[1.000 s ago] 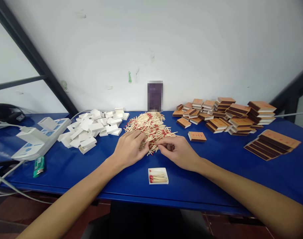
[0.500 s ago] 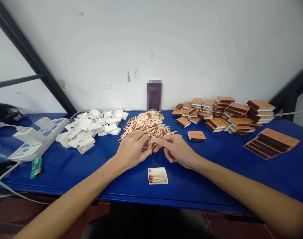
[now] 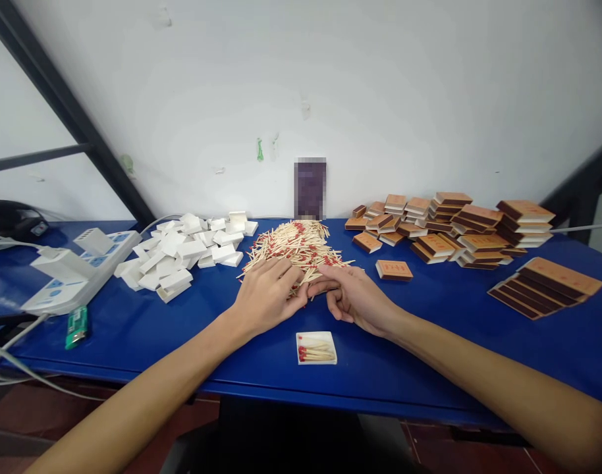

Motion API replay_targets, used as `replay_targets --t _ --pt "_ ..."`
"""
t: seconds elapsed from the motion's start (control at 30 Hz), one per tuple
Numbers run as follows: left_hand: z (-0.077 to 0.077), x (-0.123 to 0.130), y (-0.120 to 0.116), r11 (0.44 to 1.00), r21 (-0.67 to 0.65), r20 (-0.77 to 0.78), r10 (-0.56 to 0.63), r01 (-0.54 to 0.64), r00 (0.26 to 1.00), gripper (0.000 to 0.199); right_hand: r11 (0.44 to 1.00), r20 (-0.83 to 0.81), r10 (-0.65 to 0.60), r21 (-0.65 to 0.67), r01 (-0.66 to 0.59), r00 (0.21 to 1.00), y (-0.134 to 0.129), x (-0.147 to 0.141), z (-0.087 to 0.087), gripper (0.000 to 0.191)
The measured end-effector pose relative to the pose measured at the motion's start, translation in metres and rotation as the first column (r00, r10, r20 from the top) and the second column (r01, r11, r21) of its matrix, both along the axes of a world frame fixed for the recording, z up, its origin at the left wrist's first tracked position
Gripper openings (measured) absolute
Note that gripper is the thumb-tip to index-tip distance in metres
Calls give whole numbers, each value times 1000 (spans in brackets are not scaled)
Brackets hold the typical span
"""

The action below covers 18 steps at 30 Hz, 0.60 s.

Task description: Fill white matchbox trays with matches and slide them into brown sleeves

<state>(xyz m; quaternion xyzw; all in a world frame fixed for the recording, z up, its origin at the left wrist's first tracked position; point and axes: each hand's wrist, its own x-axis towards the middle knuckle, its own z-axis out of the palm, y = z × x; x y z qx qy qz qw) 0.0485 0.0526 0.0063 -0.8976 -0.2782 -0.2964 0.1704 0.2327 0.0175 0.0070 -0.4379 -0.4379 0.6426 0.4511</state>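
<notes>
Covering the near edge of the match heap (image 3: 301, 240), the left hand (image 3: 271, 289) is curling at its 7 o'clock, thumb beside the fingers, while the right hand (image 3: 355, 296) is pointing in from 5 o'clock, thumb and forefinger lying close, other fingers bending; whether either is pinching a match cannot be told. Both are blocking sight of the heap's front. At 6 o'clock of the heap a white tray (image 3: 317, 349) is holding some matches. White trays are crowding 9 o'clock (image 3: 177, 250), with a power strip (image 3: 66, 296) lying beyond and a green packet (image 3: 76, 327) sitting at 8. Matchboxes (image 3: 439, 230) are piling up at 3, a single matchbox (image 3: 394, 270) lying nearer, a dark blurred block (image 3: 309, 189) standing at 12.
</notes>
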Motion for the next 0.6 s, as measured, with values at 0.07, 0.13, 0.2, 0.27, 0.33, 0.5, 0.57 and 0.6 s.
replay_targets --t 0.07,0.13,0.2,0.27,0.33,0.5,0.57,0.6 --pt "0 0 0 1000 8 3 -3 3 1000 20 1000 -6 15 17 -15 1000 0 1 -2 37" --pt "0 0 0 1000 2 12 -3 3 1000 20 999 -17 27 38 -26 999 0 1 -4 33" --pt "0 0 0 1000 -15 26 -3 3 1000 21 998 -21 28 57 -27 999 0 2 -6 31" --pt "2 0 -1 999 -45 44 -12 14 999 21 997 -17 26 73 -24 1000 1 2 -7 31" --pt "3 1 -2 996 -77 72 -30 35 997 21 995 -12 26 97 -24 1000 1 2 -9 32" --pt "4 7 -6 974 -210 162 -48 82 986 22 974 73 -36 227 19 997 3 2 -13 37" --pt "5 10 -7 935 -332 230 -48 125 972 21 947 158 -102 318 47 982 3 4 -12 41" --pt "7 12 -6 903 -400 270 -48 157 962 21 929 198 -139 364 59 970 3 6 -11 43"
